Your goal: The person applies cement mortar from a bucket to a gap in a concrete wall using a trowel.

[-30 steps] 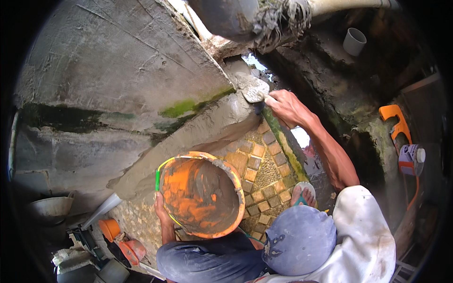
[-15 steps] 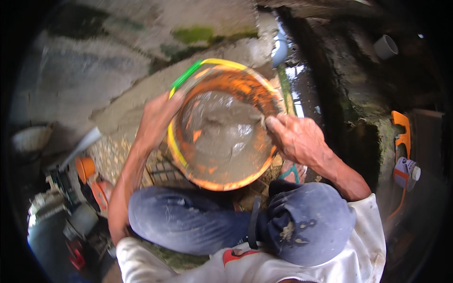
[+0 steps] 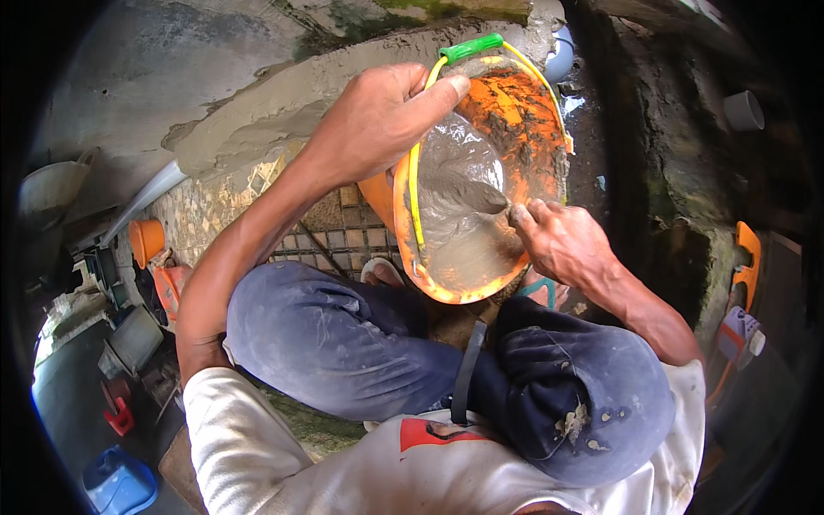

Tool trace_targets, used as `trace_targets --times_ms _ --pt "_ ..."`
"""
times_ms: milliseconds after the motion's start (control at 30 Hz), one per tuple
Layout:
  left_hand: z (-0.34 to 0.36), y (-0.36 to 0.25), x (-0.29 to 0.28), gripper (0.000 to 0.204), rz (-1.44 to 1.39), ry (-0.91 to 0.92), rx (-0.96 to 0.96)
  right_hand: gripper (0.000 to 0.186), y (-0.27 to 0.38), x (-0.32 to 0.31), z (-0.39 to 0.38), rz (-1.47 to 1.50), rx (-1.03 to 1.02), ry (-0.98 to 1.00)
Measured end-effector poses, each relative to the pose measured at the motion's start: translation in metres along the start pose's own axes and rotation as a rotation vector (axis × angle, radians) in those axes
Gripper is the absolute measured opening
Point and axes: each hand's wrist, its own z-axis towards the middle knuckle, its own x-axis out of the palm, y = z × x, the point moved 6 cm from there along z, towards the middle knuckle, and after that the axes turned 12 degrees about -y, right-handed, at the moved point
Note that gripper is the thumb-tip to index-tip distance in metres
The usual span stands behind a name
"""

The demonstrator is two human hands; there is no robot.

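An orange bucket point(image 3: 461, 296), tilted so that its mouth shows as a narrow oval, stands in front of my legs. Wet grey mortar point(image 3: 446, 146) lies inside, and smears cover the inner wall. My left hand point(image 3: 386, 116) is closed on the upper left rim, its thumb over the edge beside the yellow wire handle point(image 3: 414, 202) with a green grip point(image 3: 471, 48). At the right side of the mouth, my right hand point(image 3: 562, 242) is closed round a mortar-coated trowel point(image 3: 485, 199). Its blade is partly sunk in the mortar; its handle is hidden by my fingers.
Fresh mortar point(image 3: 249, 120) coats a strip along the wall base. Small tiles point(image 3: 339, 236) cover the floor left of the bucket. A dark channel runs along the right, with a grey pipe end point(image 3: 743, 112) beyond. An orange-handled tool point(image 3: 747, 262) and a bottle point(image 3: 740, 335) sit at far right.
The bucket has shifted up and right and tipped over, showing more of its left outer wall. My left hand has moved up and right along with the rim; my right hand stays at the trowel.
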Motion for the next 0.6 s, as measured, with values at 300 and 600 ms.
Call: trace_targets --times_ms 300,600 --pt "0.000 0.009 -0.004 0.046 -0.033 -0.031 -0.024 0.028 -0.014 -0.005 0.009 -0.004 -0.004 0.002" --pt "0.003 0.008 0.000 0.050 -0.045 -0.079 0.025 0.019 0.022 0.026 0.010 0.454 0.119 0.061"
